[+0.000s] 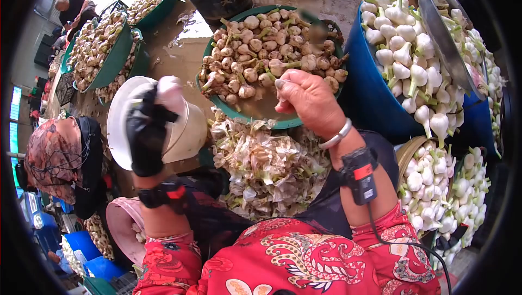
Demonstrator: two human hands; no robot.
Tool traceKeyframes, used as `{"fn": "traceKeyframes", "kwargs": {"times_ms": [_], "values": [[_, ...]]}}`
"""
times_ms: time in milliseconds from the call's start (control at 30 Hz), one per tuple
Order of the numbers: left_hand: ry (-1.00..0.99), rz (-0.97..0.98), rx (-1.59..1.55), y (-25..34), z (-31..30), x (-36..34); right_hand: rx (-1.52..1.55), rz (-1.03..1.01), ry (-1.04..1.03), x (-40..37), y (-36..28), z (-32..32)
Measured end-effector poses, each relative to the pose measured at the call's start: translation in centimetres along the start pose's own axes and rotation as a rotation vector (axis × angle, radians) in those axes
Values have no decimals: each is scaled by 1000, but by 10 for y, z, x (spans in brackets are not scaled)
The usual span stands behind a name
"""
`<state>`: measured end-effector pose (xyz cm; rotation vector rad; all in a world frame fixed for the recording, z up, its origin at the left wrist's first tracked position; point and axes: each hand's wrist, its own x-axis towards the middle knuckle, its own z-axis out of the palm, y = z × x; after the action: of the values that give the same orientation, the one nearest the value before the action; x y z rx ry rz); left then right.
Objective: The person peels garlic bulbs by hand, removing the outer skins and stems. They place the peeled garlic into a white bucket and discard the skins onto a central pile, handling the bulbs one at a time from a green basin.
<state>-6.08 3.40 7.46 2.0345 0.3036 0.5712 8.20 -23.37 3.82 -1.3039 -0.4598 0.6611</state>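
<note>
My left hand (148, 132), in a black glove, is smeared by motion over the white bucket (190, 132). A pale, pinkish shape shows at its fingertips; I cannot tell whether it is a bulb or bare fingers. My bare right hand (308, 101) is closed in a pinch at the near right edge of the green basin (244, 114). Whatever it grips, if anything, is too small to make out. Brown, unpeeled garlic bulbs (266, 50) fill much of the basin. Below it, between my legs, lies a heap of loose garlic skins (266, 164).
On the right stands a blue tub (361, 77) of white garlic, with a metal pan (443, 34) leaning over it. More white bulbs (427, 181) lie below. A pink bucket (122, 221) is at lower left. Two other people (57, 159) (76, 12) are on the left.
</note>
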Motion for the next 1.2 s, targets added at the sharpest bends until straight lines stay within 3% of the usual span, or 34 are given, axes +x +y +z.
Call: {"fn": "traceKeyframes", "kwargs": {"times_ms": [33, 67, 100, 167, 200, 233, 267, 300, 367, 433, 467, 533, 567, 600, 633, 733, 867, 900, 967, 1033, 1067, 1100, 1133, 1200], "values": [[56, -20, -193, -13, -32, 14, -12, 46, -61, -1, -1, -11], [150, -135, 12, -18, -60, 20, -90, 195, -123, -6, -10, -12], [200, -134, 120, -40, -74, 23, -121, 328, -139, -13, -8, -12], [100, 163, 497, -29, -35, 14, -657, 45, -40, -15, 14, -18], [-85, 111, 414, -30, -6, 9, -682, -68, 43, -16, 13, -20], [-268, 57, 327, -34, 31, -2, -580, -54, 90, -14, 12, -22], [-397, -140, 32, -35, 76, -24, -516, -24, 134, -13, 8, -23], [-590, -95, 250, -31, 110, -31, -456, 2, 179, -12, 1, -24], [-750, 57, 577, -80, 169, -71, -493, 13, 218, -15, -11, -27], [-876, -117, 750, -119, 208, -115, -564, 19, 301, -15, -14, -32], [-964, -122, 774, -157, 223, -151, -379, -118, 335, -12, -6, -29], [-1187, -364, 621, -164, 222, -191, -397, -117, 344, -12, -3, -28], [-1414, -230, 504, -221, 232, -221, -415, -123, 355, -13, -4, -28], [-1456, -322, 433, -232, 228, -229, -500, -81, 327, -13, -10, -29], [-1454, -441, 414, -195, 211, -206, -499, -91, 330, -13, -13, -29], [-1488, -155, 645, -156, 196, -148, -477, 46, 278, -19, -20, -27], [-1168, -62, 667, -116, 185, -61, -611, 59, 144, -26, -1, -18], [-1027, -77, 630, -135, 186, -50, -634, 90, 66, -28, 3, -12], [-726, 111, 579, -137, 189, -23, -747, -17, -124, -32, 24, 0], [-642, 166, 869, -152, 203, -29, -788, -70, -133, -37, 34, 13], [-1080, -192, 708, -180, 211, -38, -769, -34, -139, -37, 34, 18], [-897, 249, 547, -211, 229, -44, -754, -1, -141, -35, 32, 19], [-910, 257, 543, -194, 235, -38, -764, -10, -146, -36, 28, 20], [-1080, -96, 185, -129, 237, -23, -728, 30, -157, -37, 21, 23]]}}
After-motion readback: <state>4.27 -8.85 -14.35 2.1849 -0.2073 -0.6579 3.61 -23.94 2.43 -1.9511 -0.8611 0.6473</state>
